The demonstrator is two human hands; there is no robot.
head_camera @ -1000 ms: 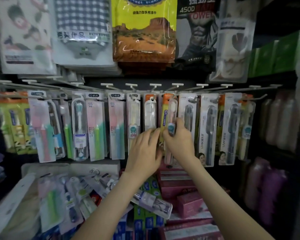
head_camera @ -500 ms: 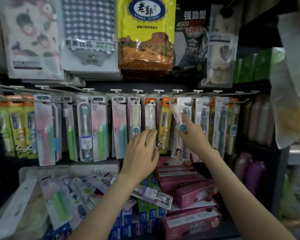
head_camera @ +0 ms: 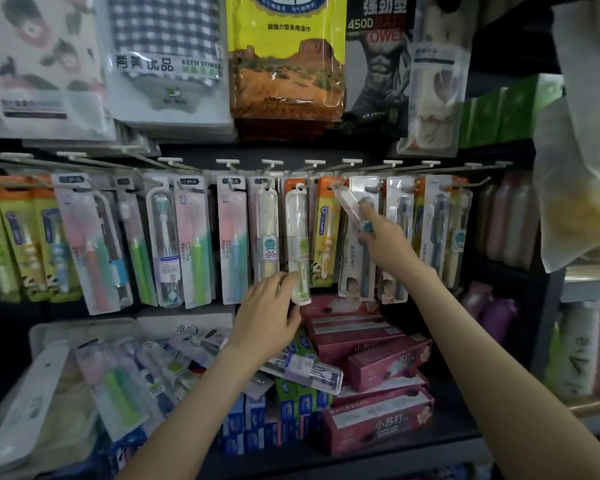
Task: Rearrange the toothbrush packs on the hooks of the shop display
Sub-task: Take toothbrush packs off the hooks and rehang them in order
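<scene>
The right hand [head_camera: 383, 242] pinches a tilted toothbrush pack [head_camera: 344, 202] (likely light, stiff, slippery) below its hang-hole; the left hand [head_camera: 269, 308] grips a hanging case [head_camera: 298, 233].

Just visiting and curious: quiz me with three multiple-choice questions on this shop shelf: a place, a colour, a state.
1. The red boxes lie: A above the hanging packs; B below them; C on the floor.
2. The desert-picture bag has a top that is: A yellow; B blue; C black.
3. The pack in the right hand is: A tilted; B hanging straight; C lying flat.
Answers: B, they are stacked under the row; A, yellow shows above the desert; A, its top leans left.
</scene>
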